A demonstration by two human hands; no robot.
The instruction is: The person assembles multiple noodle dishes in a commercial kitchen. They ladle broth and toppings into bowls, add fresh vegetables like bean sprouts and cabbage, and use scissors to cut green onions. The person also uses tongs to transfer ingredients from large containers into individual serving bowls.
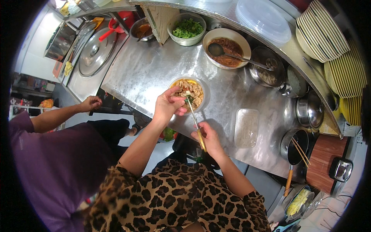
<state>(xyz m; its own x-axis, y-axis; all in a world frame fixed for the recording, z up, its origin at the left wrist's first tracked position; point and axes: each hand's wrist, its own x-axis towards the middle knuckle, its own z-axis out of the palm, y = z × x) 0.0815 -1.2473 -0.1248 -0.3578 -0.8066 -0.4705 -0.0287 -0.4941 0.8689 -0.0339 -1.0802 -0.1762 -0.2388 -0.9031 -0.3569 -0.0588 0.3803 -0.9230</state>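
Observation:
A round plastic bowl [202, 82] of sliced meat in reddish-yellow broth stands on the steel counter. Over its near left side is my left hand [169, 105], its thumb and fingers pinched near a small dark green bit [188, 99]. My right hand [209, 139] lies nearer my body, closed around the gold-coloured handle of a long thin metal utensil [193, 114]. The utensil's tip reaches over the bowl, beside the green bit and my left fingertips. Whether the green bit lies in my fingers or on the utensil's tip is hard to tell.
Along the back stand a tub of chopped greens [187, 29], a bowl of brown sauce with a ladle [227, 46] and lidded pots [266, 66]. A rectangular plastic container [246, 127] lies at right, a saucepan with chopsticks [294, 146] beyond. A co-worker in purple [61, 156] stands at left.

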